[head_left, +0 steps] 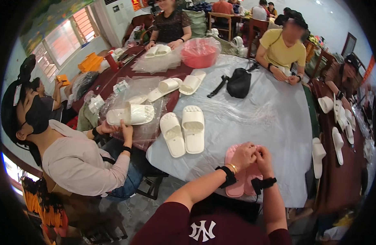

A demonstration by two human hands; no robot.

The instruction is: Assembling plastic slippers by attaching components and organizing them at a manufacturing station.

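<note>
Both my hands are closed and close together above a pair of pink slippers at the near edge of the table. My left hand has its fingers curled in, knuckles upward, over the front part of the slippers. Beside it, my right hand is bent inward with its fingertips pressed together near the left hand's fingers. Whatever they pinch is too small or hidden to make out. My hands and wrists cover much of the slippers. To their left stand two cream slippers side by side, toes pointing away.
Thin clear strands lie beyond my hands, with a black bag behind them. A pink basin stands at the far side. At left, a person holds a cream slipper over plastic bags. Other people sit around.
</note>
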